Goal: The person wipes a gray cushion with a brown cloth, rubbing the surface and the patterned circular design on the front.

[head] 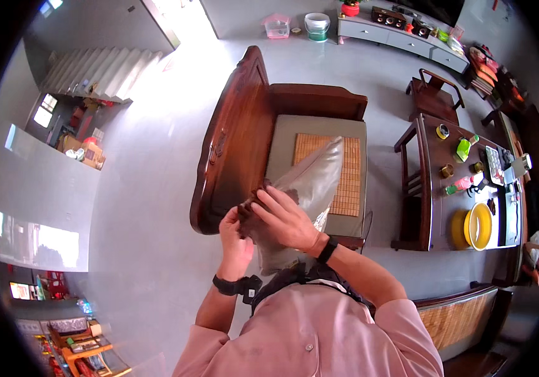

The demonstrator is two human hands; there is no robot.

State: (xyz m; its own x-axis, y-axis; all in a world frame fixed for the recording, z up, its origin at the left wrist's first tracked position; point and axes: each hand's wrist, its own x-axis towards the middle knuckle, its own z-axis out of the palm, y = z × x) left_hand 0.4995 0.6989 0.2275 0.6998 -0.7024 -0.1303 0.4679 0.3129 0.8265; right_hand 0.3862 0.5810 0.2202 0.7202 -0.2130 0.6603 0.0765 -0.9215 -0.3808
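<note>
A shiny grey-beige cushion (pixel 314 174) with dark brown trim (pixel 250 219) is tilted before me, one corner pointing up and away. My left hand (pixel 236 240) pinches its left edge at the brown trim between thumb and fingers. Across the top of the cushion lies my right hand (pixel 288 221), its fingertips at the same trim and its thumb hidden. Behind the cushion stands a dark carved wooden bench (pixel 236 155) with a grey seat pad (pixel 283 129). A slatted bamboo mat (pixel 347 188) lies on that pad, partly covered from view by the cushion.
To the right, a dark wooden table (pixel 443 212) bears a yellow basin (pixel 477 226), a pink bottle (pixel 460 185) and small cups. Beyond it is a wooden armchair (pixel 434 96). A low cabinet (pixel 401 40) and a white bucket (pixel 317 27) stand along the far wall.
</note>
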